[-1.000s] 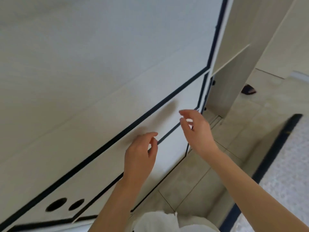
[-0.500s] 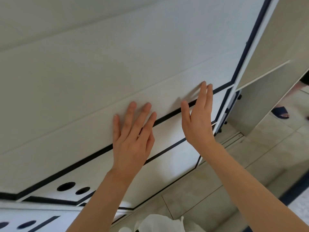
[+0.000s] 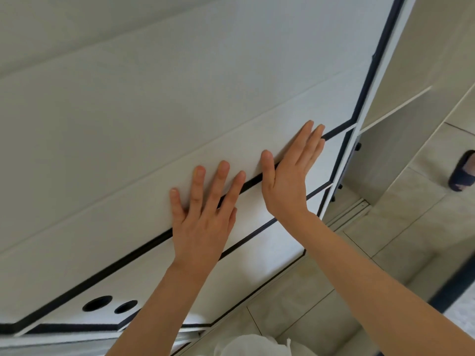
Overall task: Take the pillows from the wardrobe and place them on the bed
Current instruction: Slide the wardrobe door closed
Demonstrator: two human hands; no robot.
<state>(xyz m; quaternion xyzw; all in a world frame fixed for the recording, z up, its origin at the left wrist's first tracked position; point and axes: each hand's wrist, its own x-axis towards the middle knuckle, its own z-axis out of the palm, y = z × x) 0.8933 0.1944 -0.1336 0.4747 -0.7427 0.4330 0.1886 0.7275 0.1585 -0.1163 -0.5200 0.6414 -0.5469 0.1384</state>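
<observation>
The person's left hand [image 3: 203, 222] and right hand [image 3: 290, 181] lie flat with each grip open on the white wardrobe door [image 3: 180, 98], the opening at three o'clock, no pillows in view, presumably inside: likely light, soft, best hugged around the middle.

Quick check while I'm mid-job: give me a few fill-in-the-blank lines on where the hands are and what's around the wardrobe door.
Both hands, left hand and right hand, lie ____ against the wardrobe door.
Low on the door panel there are ____ round dark holes.
Past the door's right edge, a dark slipper sits on the ____ floor.
No ____ is visible yet.

Missing words: flat; two; tiled; pillow
</observation>
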